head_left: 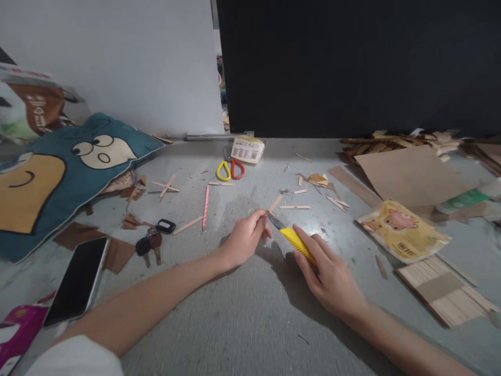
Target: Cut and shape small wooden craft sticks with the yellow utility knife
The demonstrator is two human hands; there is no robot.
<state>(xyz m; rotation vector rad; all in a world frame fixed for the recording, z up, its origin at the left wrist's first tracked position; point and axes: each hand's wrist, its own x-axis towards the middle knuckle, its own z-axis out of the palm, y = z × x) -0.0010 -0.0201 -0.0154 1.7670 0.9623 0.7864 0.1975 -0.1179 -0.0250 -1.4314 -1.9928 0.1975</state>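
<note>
My left hand (246, 239) is closed in a pinch on a thin wooden craft stick (275, 203) that points up and right on the grey floor. My right hand (327, 271) grips a yellow utility knife (294, 240). Its blade tip touches the stick just beside my left fingers. Both forearms reach in from the bottom edge.
Loose sticks, a pink pencil (205, 207), yellow-and-red scissors (230, 168), keys (153, 241), a black phone (76, 279) and a blue cushion (50, 177) lie left. To the right are cardboard sheets (410, 175), a yellow packet (403, 230), a glue bottle (469, 197) and a panel of joined sticks (444, 290).
</note>
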